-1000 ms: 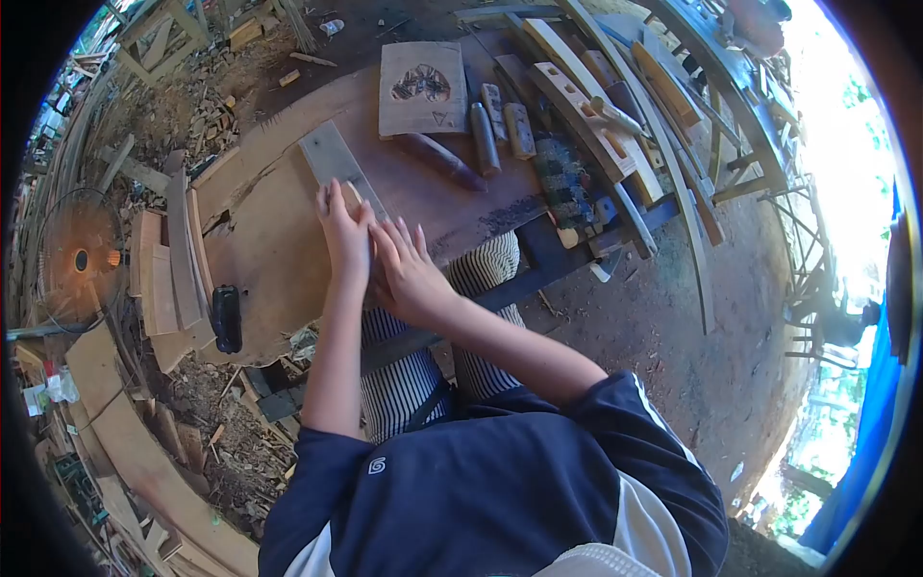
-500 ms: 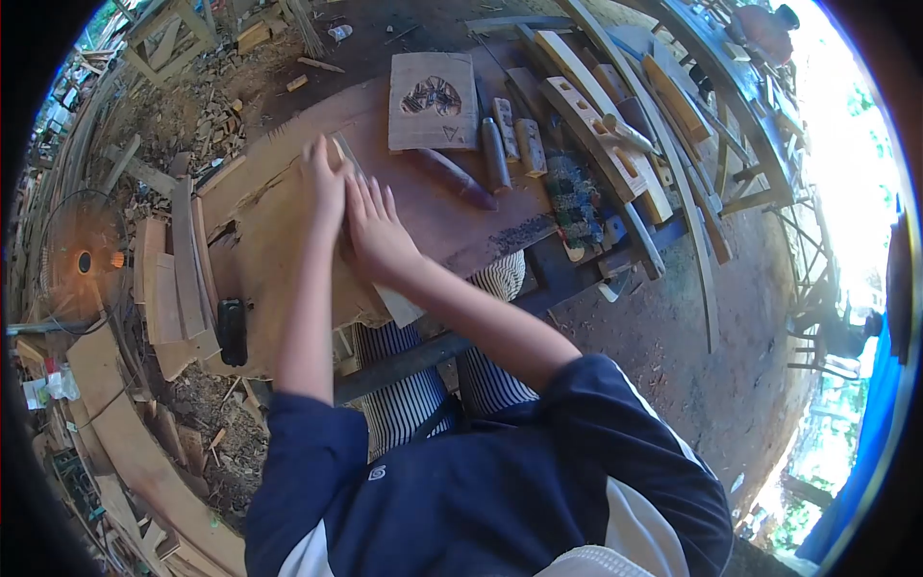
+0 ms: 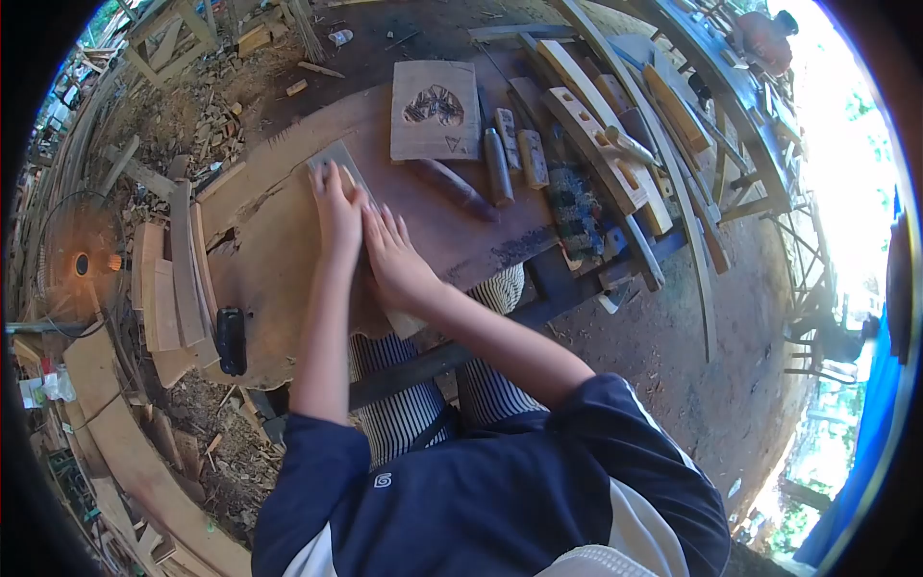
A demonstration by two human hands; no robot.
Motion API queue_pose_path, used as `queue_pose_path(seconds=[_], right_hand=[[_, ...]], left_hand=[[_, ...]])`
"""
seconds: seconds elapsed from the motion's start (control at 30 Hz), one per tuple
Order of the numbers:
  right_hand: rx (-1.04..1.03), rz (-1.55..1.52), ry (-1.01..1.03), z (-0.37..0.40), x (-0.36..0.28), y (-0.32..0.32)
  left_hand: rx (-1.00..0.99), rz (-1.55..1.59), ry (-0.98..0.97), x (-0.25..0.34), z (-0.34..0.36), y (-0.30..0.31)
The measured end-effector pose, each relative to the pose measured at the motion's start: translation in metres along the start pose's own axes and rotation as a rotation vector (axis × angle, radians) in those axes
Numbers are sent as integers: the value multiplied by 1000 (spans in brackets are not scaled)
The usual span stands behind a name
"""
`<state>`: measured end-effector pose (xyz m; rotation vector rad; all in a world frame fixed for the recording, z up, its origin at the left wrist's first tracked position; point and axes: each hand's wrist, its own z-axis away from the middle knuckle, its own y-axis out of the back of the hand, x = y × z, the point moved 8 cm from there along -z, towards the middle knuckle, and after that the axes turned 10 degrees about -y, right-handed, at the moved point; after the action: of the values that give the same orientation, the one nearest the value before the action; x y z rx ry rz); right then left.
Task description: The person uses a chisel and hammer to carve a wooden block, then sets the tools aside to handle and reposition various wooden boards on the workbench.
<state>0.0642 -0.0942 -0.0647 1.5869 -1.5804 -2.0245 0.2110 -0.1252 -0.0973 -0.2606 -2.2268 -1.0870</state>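
Your left hand [image 3: 338, 213] and right hand [image 3: 396, 264] cover the flat strip [image 3: 338, 154], fingers narrow, any grip hidden. It looks stiff, light; hold its long edges.

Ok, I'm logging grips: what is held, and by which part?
Left hand and right hand cover most of the board; whether they grip anything is hidden.

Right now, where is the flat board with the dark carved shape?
In the head view, the carved board lies on the worktop, beyond and right of the right hand, just past the dark tapered piece.
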Motion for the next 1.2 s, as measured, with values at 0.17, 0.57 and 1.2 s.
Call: queue_pose_path(seconds=[0.17,0.57,1.2], right_hand=[[83,-37,1,-117,4,-14],[-25,-130,-11,120,-13,20],[117,-149,17,-52,-10,10]], left_hand=[[-17,91,-16,-87,-111,-16],[-108,122,189,94,112,23],[51,142,-16,-25,-56,3]])
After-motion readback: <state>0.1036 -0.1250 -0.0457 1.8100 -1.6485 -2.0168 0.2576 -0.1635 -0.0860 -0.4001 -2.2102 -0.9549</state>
